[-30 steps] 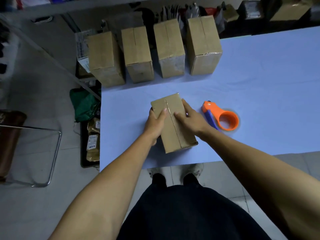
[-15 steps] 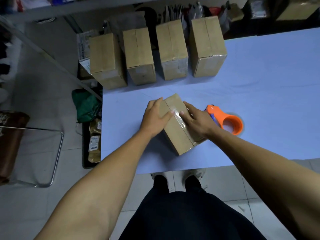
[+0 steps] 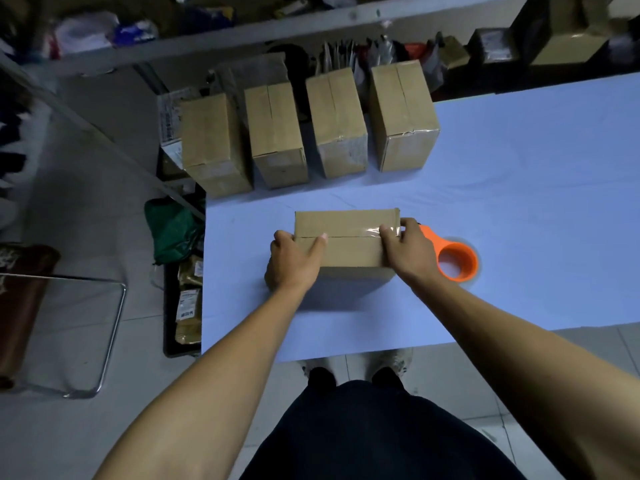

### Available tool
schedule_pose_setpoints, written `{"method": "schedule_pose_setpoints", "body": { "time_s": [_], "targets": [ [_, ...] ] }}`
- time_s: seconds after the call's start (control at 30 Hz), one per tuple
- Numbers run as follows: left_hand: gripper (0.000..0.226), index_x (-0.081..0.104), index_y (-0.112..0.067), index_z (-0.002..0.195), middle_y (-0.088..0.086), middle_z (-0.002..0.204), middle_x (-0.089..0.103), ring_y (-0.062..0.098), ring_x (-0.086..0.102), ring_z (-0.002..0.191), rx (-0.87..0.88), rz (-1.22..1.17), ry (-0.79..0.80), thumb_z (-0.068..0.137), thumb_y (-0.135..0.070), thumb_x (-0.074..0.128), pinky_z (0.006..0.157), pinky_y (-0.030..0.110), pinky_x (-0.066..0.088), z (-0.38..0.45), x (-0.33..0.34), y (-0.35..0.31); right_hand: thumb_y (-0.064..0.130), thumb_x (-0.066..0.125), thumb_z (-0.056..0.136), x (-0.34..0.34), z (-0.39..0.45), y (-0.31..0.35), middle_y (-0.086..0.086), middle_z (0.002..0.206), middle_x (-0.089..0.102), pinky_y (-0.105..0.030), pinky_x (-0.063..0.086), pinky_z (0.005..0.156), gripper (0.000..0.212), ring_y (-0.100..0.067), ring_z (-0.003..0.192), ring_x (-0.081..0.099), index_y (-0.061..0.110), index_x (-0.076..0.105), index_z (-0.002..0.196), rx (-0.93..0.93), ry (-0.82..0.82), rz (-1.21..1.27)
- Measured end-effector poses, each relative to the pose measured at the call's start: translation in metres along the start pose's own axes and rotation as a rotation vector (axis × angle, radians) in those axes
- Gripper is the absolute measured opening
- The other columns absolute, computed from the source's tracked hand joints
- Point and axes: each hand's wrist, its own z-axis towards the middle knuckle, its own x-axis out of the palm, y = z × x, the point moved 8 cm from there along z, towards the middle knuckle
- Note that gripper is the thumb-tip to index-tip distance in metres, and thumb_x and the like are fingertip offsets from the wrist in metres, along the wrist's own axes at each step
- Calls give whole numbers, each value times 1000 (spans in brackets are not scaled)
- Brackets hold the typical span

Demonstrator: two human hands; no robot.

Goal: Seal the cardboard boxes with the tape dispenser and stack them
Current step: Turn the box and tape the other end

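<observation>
Smoothing step: the person stands at the tabletop (image 3: 519,202) with both hands on one cardboard box (image 3: 346,251), which lies lengthwise across in front of them, near the front edge.
Box seam: a strip of clear tape (image 3: 388,232) glints along the right part of the top seam; whether it runs the full length I cannot tell from here.
Left hand (image 3: 294,258): wraps the left end of the box, thumb laid flat on top by the seam, fingers curled down over the end.
Right hand (image 3: 405,251): clasps the right end, fingers bent over the top edge just where the tape folds down.
Tape dispenser (image 3: 450,258): orange, lying on the tabletop just beside the right hand, held by nobody.
Other boxes (image 3: 308,133): four stand in a row at the far edge, side by side, none stacked on another.
Stage, as I judge it: this box looks taped or nearly so, with the ends being pressed down; stacking is not yet done.
Next move calls for: a firm two-handed lift, keeping the box level, and setting it squarely with the row; otherwise a reach for the dispenser if the seam needs more tape.
</observation>
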Motion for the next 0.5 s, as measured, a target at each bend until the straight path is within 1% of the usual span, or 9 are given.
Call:
{"method": "schedule_pose_setpoints", "body": {
  "time_s": [0.07, 0.13, 0.17, 0.2, 0.23, 0.3, 0.33, 0.4, 0.5],
  "targets": [
    [68, 38, -17, 136, 3, 141, 42, 30, 47, 124, 86, 82, 0, 87, -59, 63, 87, 37, 38, 3, -8, -4, 40, 48, 101, 2, 5, 8, -10, 132, 62, -39, 45, 94, 45, -31, 120, 56, 12, 51, 136, -41, 44, -26],
    [79, 29, -20, 150, 5, 154, 29, 28, 31, 141, 289, 190, -22, 88, -52, 65, 107, 42, 35, 7, -13, -21, 37, 48, 102, 5, 10, 19, -9, 133, 62, -36, 42, 94, 43, -29, 121, 55, 13, 51, 137, -101, 100, -70],
    [82, 26, -21, 154, 5, 159, 23, 27, 22, 147, 400, 250, -3, 88, -52, 65, 115, 46, 28, 8, -11, -32, 35, 48, 103, 8, 11, 25, -9, 134, 61, -35, 41, 95, 42, -29, 122, 55, 13, 52, 138, -141, 137, -96],
    [82, 25, -24, 155, 4, 163, 19, 26, 15, 150, 498, 318, 56, 88, -53, 64, 119, 48, 22, 8, -4, -42, 35, 49, 103, 11, 12, 31, -8, 135, 61, -35, 41, 96, 42, -28, 123, 55, 14, 52, 139, -178, 175, -125],
    [82, 24, -28, 156, 2, 164, 18, 26, 14, 151, 571, 384, 141, 89, -55, 62, 120, 48, 20, 7, 5, -49, 35, 49, 103, 14, 12, 35, -8, 135, 61, -34, 40, 97, 42, -28, 124, 55, 15, 52, 140, -209, 203, -152],
    [78, 22, -34, 156, 0, 162, 26, 26, 27, 147, 616, 478, 295, 90, -58, 57, 116, 45, 29, 6, 21, -52, 35, 49, 103, 17, 12, 35, -6, 136, 61, -33, 39, 97, 43, -27, 125, 54, 17, 52, 141, -228, 217, -175],
    [77, 20, -36, 156, 1, 158, 34, 27, 36, 142, 593, 493, 323, 91, -60, 55, 110, 43, 36, 7, 23, -50, 37, 48, 103, 16, 11, 32, -6, 137, 60, -32, 39, 97, 43, -27, 126, 54, 17, 52, 141, -209, 208, -163],
    [75, 18, -38, 155, 2, 149, 44, 30, 47, 132, 515, 464, 295, 92, -65, 50, 98, 40, 40, 9, 19, -46, 42, 49, 102, 12, 8, 22, -7, 142, 56, -34, 40, 101, 50, -27, 130, 51, 15, 49, 144, -133, 179, -114],
    [72, 20, -36, 154, 5, 141, 50, 34, 52, 125, 444, 436, 213, 93, -65, 47, 91, 39, 41, 4, 14, -42, 48, 56, 97, 4, 4, 6, -11, 145, 51, -37, 41, 106, 64, -26, 132, 48, 13, 42, 149, -50, 85, -30]
  ]
}}
